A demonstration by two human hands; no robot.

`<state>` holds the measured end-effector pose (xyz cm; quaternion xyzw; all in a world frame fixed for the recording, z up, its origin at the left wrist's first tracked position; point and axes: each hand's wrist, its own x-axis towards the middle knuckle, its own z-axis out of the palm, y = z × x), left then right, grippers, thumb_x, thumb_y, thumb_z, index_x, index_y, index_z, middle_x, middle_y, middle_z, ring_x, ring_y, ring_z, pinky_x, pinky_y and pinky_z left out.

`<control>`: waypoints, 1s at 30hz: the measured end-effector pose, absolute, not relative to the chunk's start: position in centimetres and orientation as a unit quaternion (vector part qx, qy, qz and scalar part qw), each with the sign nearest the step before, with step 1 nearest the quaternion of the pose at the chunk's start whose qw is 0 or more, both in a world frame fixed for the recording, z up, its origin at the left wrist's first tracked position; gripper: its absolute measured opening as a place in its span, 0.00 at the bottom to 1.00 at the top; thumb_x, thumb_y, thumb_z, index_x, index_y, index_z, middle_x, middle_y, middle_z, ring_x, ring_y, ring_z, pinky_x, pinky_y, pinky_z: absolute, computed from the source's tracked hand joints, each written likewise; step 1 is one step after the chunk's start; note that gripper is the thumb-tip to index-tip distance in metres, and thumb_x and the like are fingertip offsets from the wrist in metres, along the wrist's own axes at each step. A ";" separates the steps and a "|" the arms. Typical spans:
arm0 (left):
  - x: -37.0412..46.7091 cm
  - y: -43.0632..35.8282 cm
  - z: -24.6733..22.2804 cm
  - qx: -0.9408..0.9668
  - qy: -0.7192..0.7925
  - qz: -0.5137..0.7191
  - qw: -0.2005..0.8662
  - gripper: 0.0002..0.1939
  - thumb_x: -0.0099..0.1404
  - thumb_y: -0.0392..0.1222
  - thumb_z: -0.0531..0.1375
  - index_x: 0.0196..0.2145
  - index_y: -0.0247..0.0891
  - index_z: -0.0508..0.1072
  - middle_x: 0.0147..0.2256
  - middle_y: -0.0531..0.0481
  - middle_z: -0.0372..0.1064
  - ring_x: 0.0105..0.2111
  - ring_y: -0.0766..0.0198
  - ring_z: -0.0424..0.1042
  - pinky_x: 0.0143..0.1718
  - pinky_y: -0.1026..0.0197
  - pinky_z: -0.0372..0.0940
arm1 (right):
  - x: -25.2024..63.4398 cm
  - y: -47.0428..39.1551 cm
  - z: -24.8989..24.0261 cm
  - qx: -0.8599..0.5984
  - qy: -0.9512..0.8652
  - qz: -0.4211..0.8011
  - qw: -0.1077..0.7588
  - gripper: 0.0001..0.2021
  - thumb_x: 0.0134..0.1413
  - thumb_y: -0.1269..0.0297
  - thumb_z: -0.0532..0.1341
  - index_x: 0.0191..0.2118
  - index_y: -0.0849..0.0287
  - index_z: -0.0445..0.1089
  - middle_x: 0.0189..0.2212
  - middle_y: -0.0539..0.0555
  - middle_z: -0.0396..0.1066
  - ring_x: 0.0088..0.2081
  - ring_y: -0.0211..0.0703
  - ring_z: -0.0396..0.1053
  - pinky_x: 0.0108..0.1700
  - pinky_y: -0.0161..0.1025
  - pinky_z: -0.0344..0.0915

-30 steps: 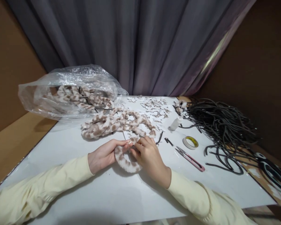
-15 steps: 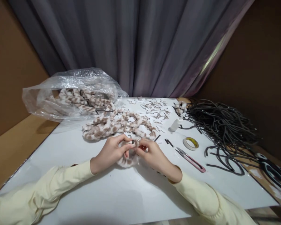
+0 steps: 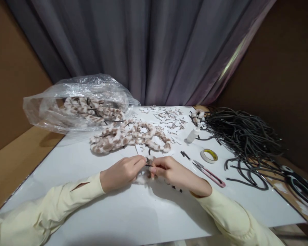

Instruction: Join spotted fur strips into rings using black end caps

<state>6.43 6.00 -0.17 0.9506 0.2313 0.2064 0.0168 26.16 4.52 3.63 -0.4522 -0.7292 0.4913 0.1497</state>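
My left hand (image 3: 125,172) is closed in a pinch at the middle of the table, with a short dark end of black cord (image 3: 147,160) at its fingertips. Facing it, my right hand (image 3: 173,172) is closed too, its thumb and fingers pinching the cord by a small gap. Below and between the hands shows a fluffy brown-and-white ring (image 3: 141,179), mostly covered by fingers. Just beyond lies a pile of similar fluffy rings (image 3: 107,140). Exactly how the cord runs through the fluffy piece is hidden.
A clear plastic bag (image 3: 51,92) with more fluffy pieces stands back left. Small metallic-looking bits (image 3: 169,118) are scattered behind. On the right are a white bottle (image 3: 193,135), tape roll (image 3: 209,156), pink-handled snips (image 3: 210,175), a heap of black cords (image 3: 241,133) and black-handled scissors (image 3: 297,188).
Both hands have turned and sunk slightly toward the table, and the fluffy ring is more covered. The dark strip beyond my right hand no longer shows; a dark end now stands above the fingertips.
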 end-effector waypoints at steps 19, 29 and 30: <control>7.0 4.8 1.5 0.971 0.156 0.117 0.135 0.15 0.62 0.26 0.44 0.43 0.32 0.63 0.34 0.42 0.67 0.32 0.61 0.68 0.32 0.63 0.63 | 27.6 6.1 3.1 -0.461 -0.726 0.489 0.146 0.11 0.53 0.69 0.52 0.22 0.62 0.64 0.14 0.44 0.49 0.19 0.32 0.47 0.23 0.31 0.45; 6.8 4.8 1.5 0.937 0.189 0.178 0.234 0.11 0.67 0.34 0.47 0.47 0.36 0.60 0.36 0.45 0.70 0.34 0.64 0.70 0.34 0.67 0.62 | 27.1 6.2 2.1 -0.357 -0.851 0.311 0.225 0.09 0.55 0.76 0.50 0.26 0.61 0.60 0.24 0.50 0.61 0.27 0.36 0.59 0.31 0.32 0.55; 6.8 4.9 1.5 0.937 0.190 0.180 0.232 0.11 0.67 0.34 0.47 0.46 0.36 0.61 0.36 0.45 0.70 0.34 0.64 0.70 0.34 0.67 0.62 | 27.2 6.2 2.1 -0.357 -0.857 0.296 0.226 0.09 0.55 0.76 0.50 0.27 0.61 0.60 0.25 0.50 0.61 0.28 0.37 0.60 0.32 0.33 0.56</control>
